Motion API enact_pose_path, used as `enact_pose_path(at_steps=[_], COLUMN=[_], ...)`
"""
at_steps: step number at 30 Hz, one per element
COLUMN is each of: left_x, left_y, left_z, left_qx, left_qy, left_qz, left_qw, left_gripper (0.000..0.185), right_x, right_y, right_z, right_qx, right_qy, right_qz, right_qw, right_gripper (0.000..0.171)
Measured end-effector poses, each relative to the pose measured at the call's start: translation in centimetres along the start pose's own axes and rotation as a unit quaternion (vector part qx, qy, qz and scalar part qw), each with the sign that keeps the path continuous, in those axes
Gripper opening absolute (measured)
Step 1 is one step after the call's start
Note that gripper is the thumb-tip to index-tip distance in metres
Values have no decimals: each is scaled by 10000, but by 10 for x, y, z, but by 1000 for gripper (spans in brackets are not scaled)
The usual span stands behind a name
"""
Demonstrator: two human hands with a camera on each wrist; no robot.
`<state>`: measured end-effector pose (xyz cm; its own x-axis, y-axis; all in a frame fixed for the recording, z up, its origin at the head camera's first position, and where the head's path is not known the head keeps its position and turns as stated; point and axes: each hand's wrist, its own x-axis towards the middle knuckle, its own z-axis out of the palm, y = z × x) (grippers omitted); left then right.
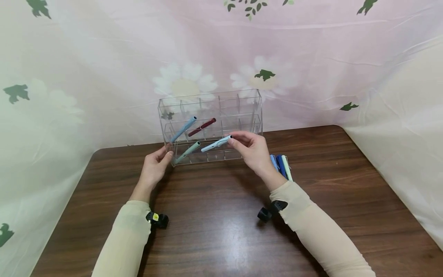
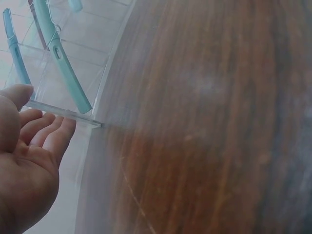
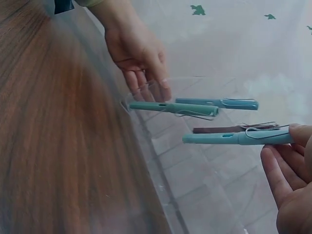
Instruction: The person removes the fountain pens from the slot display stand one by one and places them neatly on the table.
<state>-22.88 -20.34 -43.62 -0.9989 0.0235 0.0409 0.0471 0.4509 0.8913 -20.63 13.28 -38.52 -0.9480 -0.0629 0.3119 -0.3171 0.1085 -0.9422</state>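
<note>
A clear compartmented pen holder (image 1: 258, 111) stands near the back of the table. My left hand (image 1: 155, 165) grips its left side wall, thumb on one face and fingers on the other in the left wrist view. Between thumb and fingers of my right hand (image 1: 254, 152) is the capped end of a light blue pen (image 1: 215, 144), which points left in front of the holder's lower tier. A green pen (image 3: 170, 107) leans in the front left compartment. Behind it are a blue pen (image 1: 183, 130) and a dark red pen (image 1: 202, 127), both tilted to the right.
Several more pens (image 1: 282, 166), blue and pale green, lie on the brown wooden table (image 1: 214, 223) beside my right wrist, partly hidden by it. A flower-printed cloth (image 1: 311, 77) hangs close behind the holder and along both sides.
</note>
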Motion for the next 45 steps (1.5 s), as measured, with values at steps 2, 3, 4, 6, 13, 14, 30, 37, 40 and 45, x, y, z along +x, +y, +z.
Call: enact_pose_path(at_steps=[2,3,4,6,13,14,30,37,40,45], left_x=[0,0,1,1,-1,-1,-1,1,1,1], left_y=[-1,-1,-2,-2,1,1,0,-3,-4,-5], left_z=[0,-1,-1,-1,-1,0,-1,1,0,0], left_qx=[-6,-10,16,48,-11,-35,36,136,121,87], left_qy=[4,2,3,4,-12,-18,6,12,-15,-62], left_qz=[7,4,6,4,-14,-20,-37,-9,33,52], left_qw=[10000,10000,10000,10000,10000,10000,10000,9999,9999,9999], left_gripper=[50,50,50,50,50,50,50,50,51,53], right_x=[0,0,-1,-1,-3,-3,-6,-8,-8,-9], right_y=[-3,-4,-6,-8,-14,-15,-25,-27,-29,-31], right_z=[-4,-6,-8,-11,-22,-23,-50,-64,-70,-78], right_qx=[77,84,78,90,183,232,36,-83,-165,-162], right_qy=[23,39,58,86,188,195,459,459,540,659], right_qz=[-33,-51,-71,-105,-249,-277,-561,-666,-732,-769], right_qw=[10000,9999,9999,9999,9993,9992,9974,9967,9957,9947], right_gripper=[23,23,23,23,24,24,23,21,19,21])
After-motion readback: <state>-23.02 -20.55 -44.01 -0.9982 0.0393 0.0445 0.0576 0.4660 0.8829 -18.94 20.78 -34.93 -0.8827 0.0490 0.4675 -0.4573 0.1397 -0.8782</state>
